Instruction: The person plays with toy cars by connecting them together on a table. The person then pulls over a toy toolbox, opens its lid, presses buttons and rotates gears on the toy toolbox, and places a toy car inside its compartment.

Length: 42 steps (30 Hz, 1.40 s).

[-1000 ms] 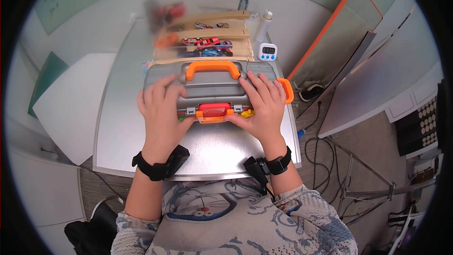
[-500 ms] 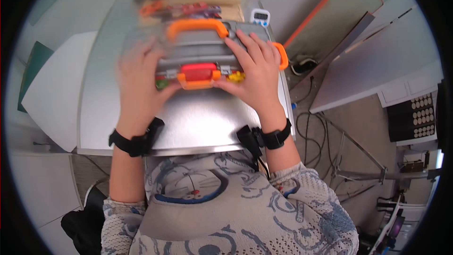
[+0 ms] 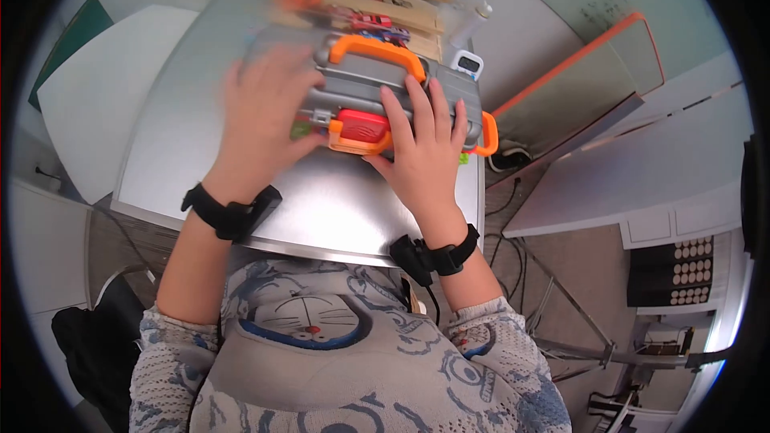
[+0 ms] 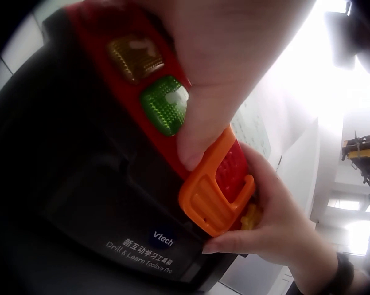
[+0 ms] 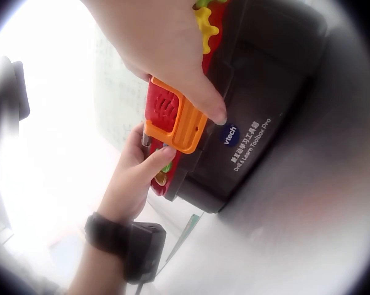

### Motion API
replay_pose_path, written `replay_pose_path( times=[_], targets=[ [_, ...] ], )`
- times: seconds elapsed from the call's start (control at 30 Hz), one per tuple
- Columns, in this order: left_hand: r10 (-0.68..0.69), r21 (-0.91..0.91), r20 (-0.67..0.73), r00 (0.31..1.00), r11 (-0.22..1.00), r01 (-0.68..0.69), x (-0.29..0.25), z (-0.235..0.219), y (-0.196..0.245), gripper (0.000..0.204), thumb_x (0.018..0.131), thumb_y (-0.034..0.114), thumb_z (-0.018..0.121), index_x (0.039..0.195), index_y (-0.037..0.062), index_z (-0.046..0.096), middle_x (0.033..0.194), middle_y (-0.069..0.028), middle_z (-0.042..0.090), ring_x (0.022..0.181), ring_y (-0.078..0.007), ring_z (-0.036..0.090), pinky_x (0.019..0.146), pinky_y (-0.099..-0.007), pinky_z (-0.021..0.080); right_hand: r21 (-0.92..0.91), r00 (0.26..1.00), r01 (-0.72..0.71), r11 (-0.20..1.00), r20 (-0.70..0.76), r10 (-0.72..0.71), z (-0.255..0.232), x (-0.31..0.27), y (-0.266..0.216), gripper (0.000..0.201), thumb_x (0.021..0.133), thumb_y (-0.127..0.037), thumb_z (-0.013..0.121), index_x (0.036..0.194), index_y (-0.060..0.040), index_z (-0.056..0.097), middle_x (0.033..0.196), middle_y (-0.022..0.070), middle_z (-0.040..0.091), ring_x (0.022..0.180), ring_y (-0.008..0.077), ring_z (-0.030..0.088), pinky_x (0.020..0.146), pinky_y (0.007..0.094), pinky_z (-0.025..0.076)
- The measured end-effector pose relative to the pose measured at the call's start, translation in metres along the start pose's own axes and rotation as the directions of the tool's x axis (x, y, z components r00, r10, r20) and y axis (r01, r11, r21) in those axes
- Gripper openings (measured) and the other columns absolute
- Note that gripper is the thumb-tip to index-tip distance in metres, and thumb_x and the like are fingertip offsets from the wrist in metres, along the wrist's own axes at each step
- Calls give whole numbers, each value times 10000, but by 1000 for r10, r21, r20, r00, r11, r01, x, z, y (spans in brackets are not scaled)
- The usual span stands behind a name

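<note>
Since a second ago the toolbox [image 3: 385, 96] has swung askew toward the bench's [image 3: 337, 208] right edge. Both thumbs pinch its orange latch [image 4: 214, 195]: left hand [image 3: 261, 116] and right hand [image 3: 421, 152] clamp it from either side.

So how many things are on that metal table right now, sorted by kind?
Toy toolbox: 1, gripped by the left hand and right hand
Wooden car rack: 1 (the cars on it are too blurred to count)
Digital timer: 1
White bottle: 1
Total: 4
</note>
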State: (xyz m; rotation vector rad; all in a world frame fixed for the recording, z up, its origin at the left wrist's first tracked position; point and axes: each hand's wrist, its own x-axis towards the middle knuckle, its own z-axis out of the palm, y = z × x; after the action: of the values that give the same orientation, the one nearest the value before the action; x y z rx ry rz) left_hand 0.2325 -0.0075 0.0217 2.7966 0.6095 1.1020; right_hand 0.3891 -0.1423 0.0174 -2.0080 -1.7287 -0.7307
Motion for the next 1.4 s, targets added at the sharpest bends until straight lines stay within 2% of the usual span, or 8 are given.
replay_pose_path(
  times=[0.17,0.27,0.5,0.8,0.87,1.1,1.17,1.4],
  targets=[
    [-15,8,2,1000,1000,15,-1,1,3,667,500,192,795,1090,160,487,1312,-48,401,1238,-261,335,998,-515,202,-131,975,187,974,-100,-201,13,-2,-9,478,725,-166,587,1194,-217,509,1241,100,457,1159,294,430,952,514,305],
    [-22,39,-10,1000,999,22,-2,4,5,687,496,195,797,1104,159,480,1317,-46,394,1240,-255,330,996,-523,201,-101,979,184,978,-70,-192,18,0,-12,735,535,-189,749,1220,-194,483,1242,116,421,1139,305,399,949,496,292],
    [-40,21,-32,999,999,41,-2,7,7,775,471,179,808,1161,148,457,1312,-46,392,1244,-254,323,995,-533,199,-132,969,217,967,-94,-230,13,6,-13,738,508,-120,726,1207,-150,490,1149,157,454,1037,330,448,877,468,367],
    [-25,26,-51,998,999,26,0,5,9,747,492,167,798,1157,153,460,1271,-59,409,1210,-252,361,975,-550,209,-313,943,246,917,-143,-302,18,9,-17,482,677,-83,589,1154,-106,524,1108,212,490,962,360,490,825,496,407],
    [-25,21,-42,999,999,26,0,4,9,741,496,169,798,1156,154,461,1276,-58,405,1213,-251,358,975,-552,207,-252,949,210,945,-180,-259,20,7,-20,418,780,-192,548,1187,-112,498,1081,224,480,937,370,491,831,532,406],
    [8,-11,23,1000,1000,-8,-1,-3,2,711,542,151,782,1178,146,462,1297,-56,402,1221,-250,360,979,-533,231,-159,973,126,979,-173,-153,26,8,-27,444,791,-296,569,1203,-159,481,1069,174,444,973,356,445,871,556,358],
    [10,-32,51,999,999,-8,-1,-8,-1,719,546,132,779,1192,158,465,1313,-44,399,1231,-253,353,999,-521,219,-239,969,103,965,-193,-151,26,10,-29,585,625,-178,677,1186,-162,512,1062,155,456,967,333,450,856,518,363],
    [24,-45,64,998,999,-22,-1,-7,-4,616,596,92,744,1152,159,487,1304,-34,413,1224,-243,373,987,-522,241,-241,970,130,962,-170,-174,25,11,-26,497,747,-344,609,1197,-164,498,1039,159,466,929,344,466,801,511,389]
  ],
)
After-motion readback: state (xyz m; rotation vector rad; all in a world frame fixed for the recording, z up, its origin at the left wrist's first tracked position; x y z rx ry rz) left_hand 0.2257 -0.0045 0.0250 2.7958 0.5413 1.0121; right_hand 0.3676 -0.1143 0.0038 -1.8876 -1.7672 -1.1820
